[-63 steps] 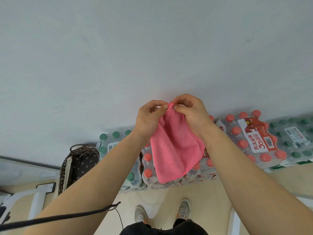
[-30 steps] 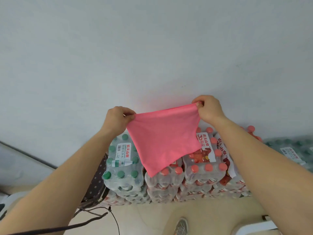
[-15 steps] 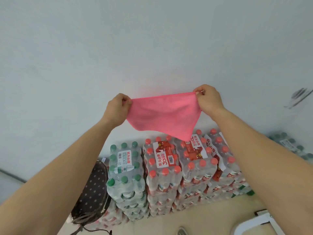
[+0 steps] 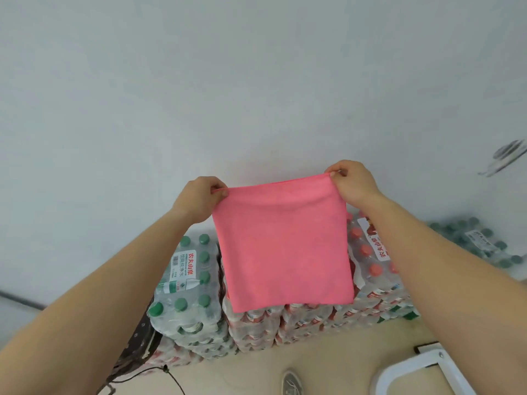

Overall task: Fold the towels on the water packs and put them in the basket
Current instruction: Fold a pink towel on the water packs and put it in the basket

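Note:
A pink towel (image 4: 282, 246) hangs flat and square in the air in front of the stacked water packs (image 4: 188, 283). My left hand (image 4: 199, 199) pinches its top left corner. My right hand (image 4: 352, 181) pinches the top right corner, a little higher. The top edge is pulled taut between them and the lower edge hangs free over the red-capped packs (image 4: 373, 269). No basket is in view.
A white wall (image 4: 256, 81) rises right behind the packs. A dark dotted bag (image 4: 137, 346) leans at the left of the stack. More green-capped packs (image 4: 479, 240) lie at the right. A white frame (image 4: 422, 369) and my shoe (image 4: 292, 383) are on the beige floor.
The towel went from bunched between both hands to spread wide. In the last half second its folded-up corner dropped, so it now hangs as a full square.

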Demonstrator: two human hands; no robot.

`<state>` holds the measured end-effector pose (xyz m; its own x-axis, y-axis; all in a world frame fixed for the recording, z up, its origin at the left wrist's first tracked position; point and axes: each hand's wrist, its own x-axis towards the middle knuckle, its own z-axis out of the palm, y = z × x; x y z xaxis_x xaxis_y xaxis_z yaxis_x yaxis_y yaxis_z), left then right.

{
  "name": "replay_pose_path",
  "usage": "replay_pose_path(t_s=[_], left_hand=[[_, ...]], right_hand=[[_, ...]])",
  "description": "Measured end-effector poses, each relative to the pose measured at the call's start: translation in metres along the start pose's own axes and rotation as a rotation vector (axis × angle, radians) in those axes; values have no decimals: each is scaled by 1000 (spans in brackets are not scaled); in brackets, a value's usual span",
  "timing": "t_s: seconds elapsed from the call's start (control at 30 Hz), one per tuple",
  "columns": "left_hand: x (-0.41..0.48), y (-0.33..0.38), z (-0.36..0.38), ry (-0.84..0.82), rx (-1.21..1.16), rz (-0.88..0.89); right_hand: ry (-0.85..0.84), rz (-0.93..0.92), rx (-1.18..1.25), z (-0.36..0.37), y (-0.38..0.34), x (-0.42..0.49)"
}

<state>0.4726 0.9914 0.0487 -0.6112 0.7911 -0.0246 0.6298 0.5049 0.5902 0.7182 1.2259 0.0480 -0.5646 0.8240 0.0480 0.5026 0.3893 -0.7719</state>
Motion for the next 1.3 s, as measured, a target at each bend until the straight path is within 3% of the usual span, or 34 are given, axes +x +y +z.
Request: replay_pose_path(t_s=[0.4, 0.63, 0.8, 1.07, 1.3], left_hand=[[28, -14, 45, 227, -9, -211], [1, -25, 70, 148, -188, -273], [-29, -53, 110, 59, -116, -294], [-63, -76, 154, -41, 83, -117], [-60, -80, 157, -31, 120, -124]], right_hand=[[-22, -16, 30, 33, 48, 40], [-82, 185, 156, 51, 81, 7], [-155, 265, 87, 66, 102, -27], [-229, 240, -90, 89, 135, -53], [-258, 107, -214, 97, 148, -46]])
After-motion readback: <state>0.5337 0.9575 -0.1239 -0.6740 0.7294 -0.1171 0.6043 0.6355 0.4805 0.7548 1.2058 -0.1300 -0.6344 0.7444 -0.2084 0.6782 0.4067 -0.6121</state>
